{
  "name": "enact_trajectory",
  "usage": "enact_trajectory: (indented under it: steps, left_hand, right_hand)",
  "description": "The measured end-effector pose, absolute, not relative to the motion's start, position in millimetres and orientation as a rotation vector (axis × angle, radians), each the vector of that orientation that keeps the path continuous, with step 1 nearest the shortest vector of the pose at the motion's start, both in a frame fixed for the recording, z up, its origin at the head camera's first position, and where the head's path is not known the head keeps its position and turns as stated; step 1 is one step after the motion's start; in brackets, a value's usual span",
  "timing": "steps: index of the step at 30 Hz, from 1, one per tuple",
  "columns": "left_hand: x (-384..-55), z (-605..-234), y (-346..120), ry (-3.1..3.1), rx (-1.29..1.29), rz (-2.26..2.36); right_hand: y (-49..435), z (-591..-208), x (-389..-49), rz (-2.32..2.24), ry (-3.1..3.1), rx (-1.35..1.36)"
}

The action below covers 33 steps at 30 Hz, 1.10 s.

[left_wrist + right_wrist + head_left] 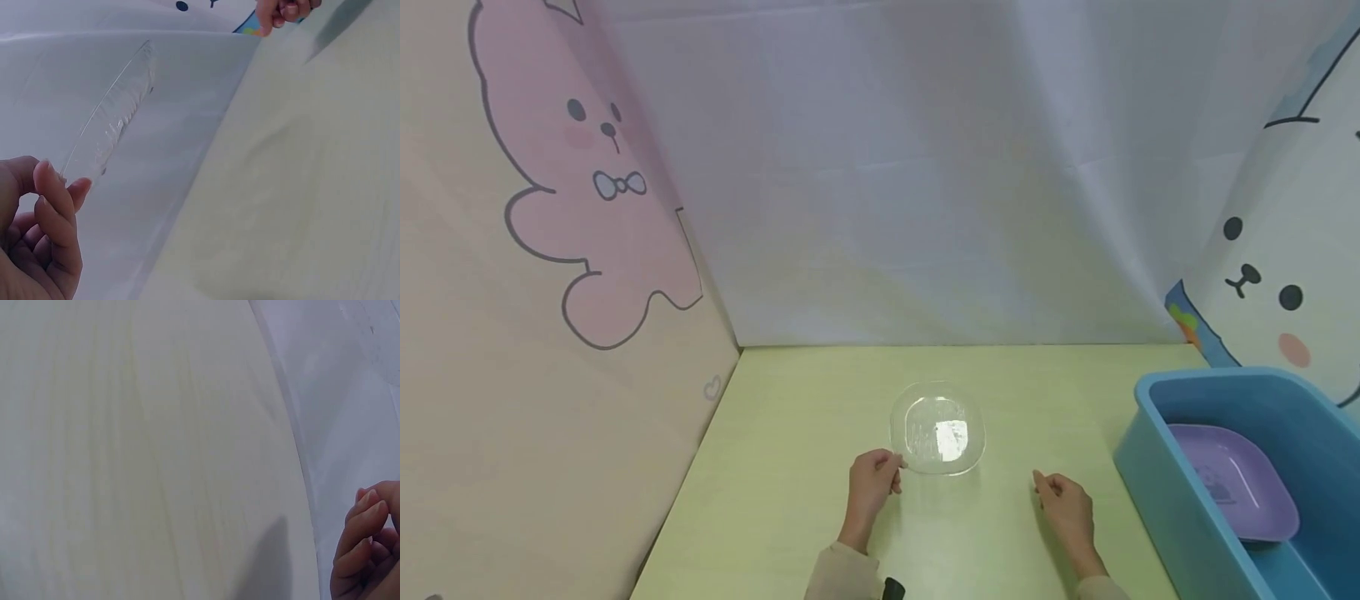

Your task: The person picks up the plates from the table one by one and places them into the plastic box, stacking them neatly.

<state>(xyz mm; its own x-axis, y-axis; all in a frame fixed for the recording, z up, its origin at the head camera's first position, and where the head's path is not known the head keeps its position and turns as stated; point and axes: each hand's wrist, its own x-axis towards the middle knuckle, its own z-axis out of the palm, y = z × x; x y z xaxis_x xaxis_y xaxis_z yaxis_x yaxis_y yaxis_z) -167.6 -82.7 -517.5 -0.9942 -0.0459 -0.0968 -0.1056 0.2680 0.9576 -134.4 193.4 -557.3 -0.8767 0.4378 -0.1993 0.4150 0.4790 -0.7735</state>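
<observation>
My left hand (872, 483) pinches the near-left rim of a clear, rounded-square plate (925, 429) between thumb and fingers. In the left wrist view the same plate (112, 119) appears nearly edge-on, raised off the tabletop and slanting away from the fingertips. Light glares off its middle in the head view. To the right, my right hand (1066, 507) hovers over the table with its fingers loosely curled, apart from the plate. The right wrist view shows those bent fingers (359, 544) holding nothing.
A deep blue bin (1187, 500) stands at the table's right side, with a purple plate (1247, 483) leaning inside it. The pale yellow table (805, 392) ends against a white cloth backdrop (887, 208). Cartoon-printed cloth (580, 433) hangs along the left.
</observation>
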Motion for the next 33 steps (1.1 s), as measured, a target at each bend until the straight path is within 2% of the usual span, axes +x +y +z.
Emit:
enact_trajectory:
  steps: [9,16,33]
  left_hand:
    - [-165,-488,-77,2.446,-0.21,1.97]
    - [-164,-484,-77,2.449,-0.227,1.978]
    - [-161,-494,-73,2.444,-0.242,1.963]
  right_hand:
    - [195,-557,-135,1.387,-2.677,-0.797]
    - [191,-554,-136,1.408,-2.64,-0.792]
    - [135,-510,-141,1.869,-2.398,-0.239]
